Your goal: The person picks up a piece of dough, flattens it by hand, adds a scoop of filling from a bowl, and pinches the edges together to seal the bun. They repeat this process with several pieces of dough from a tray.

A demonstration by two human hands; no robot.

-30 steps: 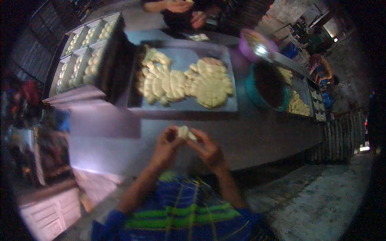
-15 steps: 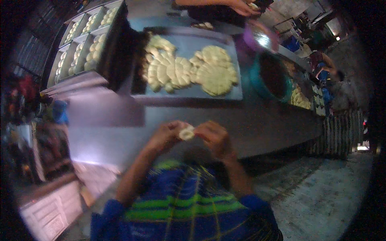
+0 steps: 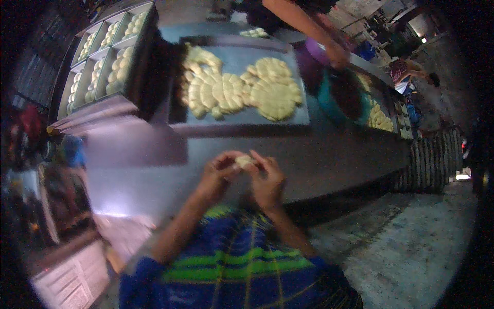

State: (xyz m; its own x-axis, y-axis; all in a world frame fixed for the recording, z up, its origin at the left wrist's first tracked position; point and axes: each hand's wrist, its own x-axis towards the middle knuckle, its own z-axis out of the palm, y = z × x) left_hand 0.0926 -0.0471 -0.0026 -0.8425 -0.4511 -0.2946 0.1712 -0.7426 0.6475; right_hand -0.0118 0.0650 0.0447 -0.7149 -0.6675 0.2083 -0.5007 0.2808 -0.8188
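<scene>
A small pale piece of dough (image 3: 244, 161) is held between my two hands in front of my chest, over the table's near edge. My left hand (image 3: 220, 172) grips its left side with bent fingers and thumb. From the other side, my right hand (image 3: 268, 181) pinches it with thumb and fingers. Fingers cover part of the dough, so its exact shape is hidden. Beyond my hands lies a shallow tray (image 3: 244, 55) bearing many flattened dough pieces (image 3: 218, 93), crowded and overlapping in two clusters.
A compartmented box (image 3: 95, 105) of dough balls stands at the far left. To the right of the tray sit a teal basin (image 3: 326, 100) with dark contents and a purple bowl (image 3: 314, 50). Another person's arm (image 3: 303, 23) reaches over from the far side. More dough pieces (image 3: 380, 119) lie farther right.
My right hand has turned upright and closed in toward my left, covering more of the dough. The other person's arm has swung from the purple bowl's far side toward the teal basin.
</scene>
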